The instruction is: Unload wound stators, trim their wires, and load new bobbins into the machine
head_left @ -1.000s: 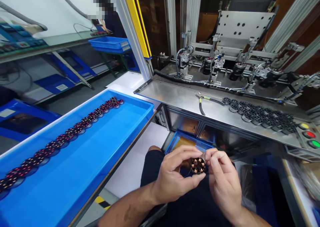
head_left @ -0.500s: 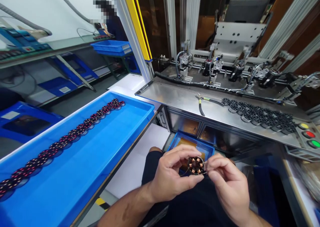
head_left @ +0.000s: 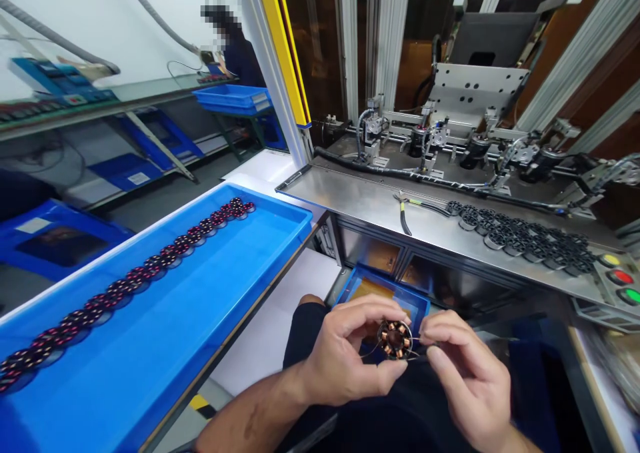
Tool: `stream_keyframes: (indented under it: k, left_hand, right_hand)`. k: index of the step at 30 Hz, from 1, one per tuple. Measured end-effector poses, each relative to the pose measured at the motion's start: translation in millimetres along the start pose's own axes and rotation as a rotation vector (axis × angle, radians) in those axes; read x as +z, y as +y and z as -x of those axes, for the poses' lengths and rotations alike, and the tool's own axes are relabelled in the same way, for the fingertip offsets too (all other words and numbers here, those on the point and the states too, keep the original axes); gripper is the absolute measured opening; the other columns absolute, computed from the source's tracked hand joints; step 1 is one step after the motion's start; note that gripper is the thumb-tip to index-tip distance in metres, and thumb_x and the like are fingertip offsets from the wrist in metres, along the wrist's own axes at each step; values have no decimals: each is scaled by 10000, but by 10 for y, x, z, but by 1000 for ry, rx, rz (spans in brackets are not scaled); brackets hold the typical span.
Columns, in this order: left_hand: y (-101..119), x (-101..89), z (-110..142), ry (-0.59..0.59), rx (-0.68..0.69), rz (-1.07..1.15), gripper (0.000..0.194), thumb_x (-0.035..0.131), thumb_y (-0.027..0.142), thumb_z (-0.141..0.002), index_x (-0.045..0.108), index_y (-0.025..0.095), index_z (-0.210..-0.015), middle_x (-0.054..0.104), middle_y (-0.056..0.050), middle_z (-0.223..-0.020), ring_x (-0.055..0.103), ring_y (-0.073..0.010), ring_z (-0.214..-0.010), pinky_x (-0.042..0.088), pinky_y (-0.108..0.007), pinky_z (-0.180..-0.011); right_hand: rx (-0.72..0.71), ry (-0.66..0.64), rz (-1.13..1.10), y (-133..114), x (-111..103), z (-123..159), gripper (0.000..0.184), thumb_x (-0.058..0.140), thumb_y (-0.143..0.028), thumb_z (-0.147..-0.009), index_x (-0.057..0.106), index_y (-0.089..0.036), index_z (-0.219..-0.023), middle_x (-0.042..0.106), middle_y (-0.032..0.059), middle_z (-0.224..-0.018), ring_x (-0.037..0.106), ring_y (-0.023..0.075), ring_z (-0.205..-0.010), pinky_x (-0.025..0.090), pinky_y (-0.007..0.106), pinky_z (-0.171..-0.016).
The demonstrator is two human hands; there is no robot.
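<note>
My left hand [head_left: 357,350] grips a wound motor stator [head_left: 395,340] by its rim, fingers above and thumb below. The stator is a small dark ring with copper coils around its inside, its open face towards me. Thin lead wires [head_left: 416,339] stick out on its right side, and another wire curves out on the left under my palm. Close to the right of the stator, my right hand [head_left: 465,366] has fingertips and thumb drawn together at the wire ends. Its fingertips partly hide the wires.
On my left, a blue tray [head_left: 215,300] holds a long row of wound stators [head_left: 150,270]. Cutting pliers [head_left: 404,214] and many black plastic parts [head_left: 525,233] lie on the metal ledge [head_left: 345,196]. Behind stands a machine with fixtures; buttons [head_left: 621,278] sit at right. A person works far left.
The view has tilted slightly, so the surroundings sit a little lower. My right hand has shifted slightly right, away from the stator, which stays in my left hand.
</note>
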State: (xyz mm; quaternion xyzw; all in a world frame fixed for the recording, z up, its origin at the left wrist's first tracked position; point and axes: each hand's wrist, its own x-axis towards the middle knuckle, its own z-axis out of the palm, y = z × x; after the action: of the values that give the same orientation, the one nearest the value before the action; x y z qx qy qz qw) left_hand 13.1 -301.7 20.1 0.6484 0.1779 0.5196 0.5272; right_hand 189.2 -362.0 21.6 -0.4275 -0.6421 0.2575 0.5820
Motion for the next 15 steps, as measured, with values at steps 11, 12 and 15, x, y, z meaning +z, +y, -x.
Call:
stream_keyframes:
  k: [11, 12, 15]
  left_hand:
    - [36, 49, 8, 150, 41, -73, 490, 770, 54, -607, 692, 168, -1078, 750, -96, -963, 710, -195, -848, 602, -253, -747]
    - [43, 51, 5, 154, 50, -67, 492, 767, 46, -604, 693, 175, -1073, 751, -92, -968, 710, -196, -861, 601, -251, -752]
    - [62, 47, -9, 139, 9, 11, 459, 774, 51, -604, 705, 177, -1040, 749, -88, -956, 708, -190, -847, 598, -242, -728]
  right_hand:
    - [-224, 138, 84, -151, 215, 4, 275, 610, 18, -774, 689, -195, -930, 648, 30, -705, 602, 174, -626, 536, 383, -611]
    - [-242, 124, 73, -150, 217, 4, 280, 608, 15, -777, 691, -192, -946, 648, 33, -707, 600, 173, -621, 537, 383, -600]
    - [-243, 62, 34, -111, 159, -29, 260, 623, -31, -813, 696, -191, -1004, 651, 48, -729, 612, 187, -659, 540, 390, -604]
